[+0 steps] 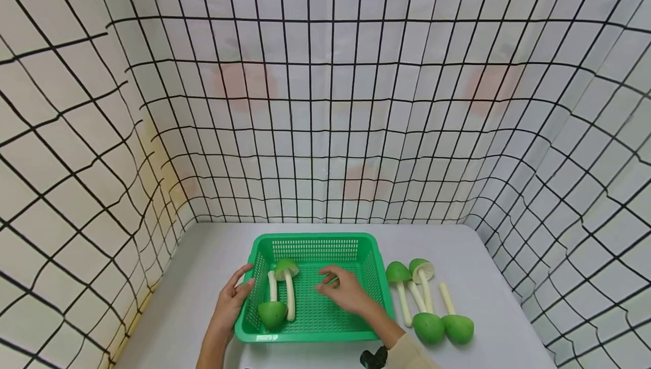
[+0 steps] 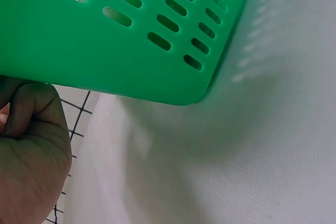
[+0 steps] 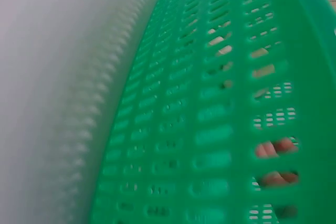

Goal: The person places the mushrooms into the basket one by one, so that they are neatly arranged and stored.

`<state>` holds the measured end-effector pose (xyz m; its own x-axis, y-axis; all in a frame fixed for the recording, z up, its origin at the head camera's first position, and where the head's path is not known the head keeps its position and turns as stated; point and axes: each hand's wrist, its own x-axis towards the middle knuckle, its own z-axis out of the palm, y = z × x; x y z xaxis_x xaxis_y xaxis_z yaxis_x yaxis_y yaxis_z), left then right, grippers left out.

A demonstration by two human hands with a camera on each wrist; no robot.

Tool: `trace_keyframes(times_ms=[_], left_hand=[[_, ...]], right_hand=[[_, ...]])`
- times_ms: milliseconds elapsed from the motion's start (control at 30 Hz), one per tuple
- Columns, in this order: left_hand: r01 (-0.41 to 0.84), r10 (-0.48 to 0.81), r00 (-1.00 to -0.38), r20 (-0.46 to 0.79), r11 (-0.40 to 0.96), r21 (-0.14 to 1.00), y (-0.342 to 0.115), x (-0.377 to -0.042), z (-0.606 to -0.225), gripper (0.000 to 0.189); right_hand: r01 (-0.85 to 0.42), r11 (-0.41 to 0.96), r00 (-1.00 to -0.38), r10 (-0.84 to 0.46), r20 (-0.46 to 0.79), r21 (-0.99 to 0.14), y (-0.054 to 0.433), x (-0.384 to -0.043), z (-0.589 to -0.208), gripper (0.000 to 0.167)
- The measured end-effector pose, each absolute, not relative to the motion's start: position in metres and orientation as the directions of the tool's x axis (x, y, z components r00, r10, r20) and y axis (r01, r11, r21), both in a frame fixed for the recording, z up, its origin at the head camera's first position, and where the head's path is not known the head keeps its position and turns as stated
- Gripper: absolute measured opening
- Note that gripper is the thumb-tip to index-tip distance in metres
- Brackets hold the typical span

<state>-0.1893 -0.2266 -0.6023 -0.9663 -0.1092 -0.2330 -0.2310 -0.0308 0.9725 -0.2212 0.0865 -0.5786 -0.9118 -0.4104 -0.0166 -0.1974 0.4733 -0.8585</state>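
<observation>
A green plastic basket [image 1: 330, 336] with slotted walls sits on the white table. My left hand [image 1: 230, 303] grips its left rim; in the left wrist view the curled fingers [image 2: 37, 111] meet the rim's edge. Inside the basket, at its left, lie two toy mushrooms with green caps and pale stems: one mushroom [image 1: 272, 313] has its cap toward me, the other mushroom [image 1: 287, 270] has its cap away. Over the middle of the basket, my right hand [image 1: 348, 291] hovers with loosely bent fingers, holding nothing. Through the basket's slotted wall [image 3: 210, 129], the right wrist view shows only bits of fingers.
Several more toy mushrooms [image 1: 429, 328] lie in a group on the table [image 1: 488, 278] just right of the basket, caps pointing both ways. Walls of white cloth behind black netting [image 1: 330, 131] enclose the table at the back and both sides.
</observation>
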Motion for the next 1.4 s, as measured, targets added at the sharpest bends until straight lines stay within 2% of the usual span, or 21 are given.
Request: trace_keyframes(times_ms=[467,767,1400], left_hand=[[-0.234,-0.110,-0.965,-0.237,-0.045,0.971,-0.227,-0.189,-0.604,0.052],[-0.236,-0.102,-0.965,-0.240,-0.048,0.971,-0.226,-0.190,-0.604,0.051],[-0.230,-0.107,-0.967,-0.231,-0.022,0.973,-0.226,-0.190,-0.603,0.053]], right_hand=[[-0.215,0.447,-0.921,-0.390,0.027,-0.868,0.119,-0.211,-0.561,0.041],[-0.177,0.423,-0.933,-0.361,0.014,-0.889,0.139,-0.211,-0.553,0.040],[-0.121,0.474,-0.984,-0.174,0.042,-0.872,0.188,-0.205,-0.530,0.044]])
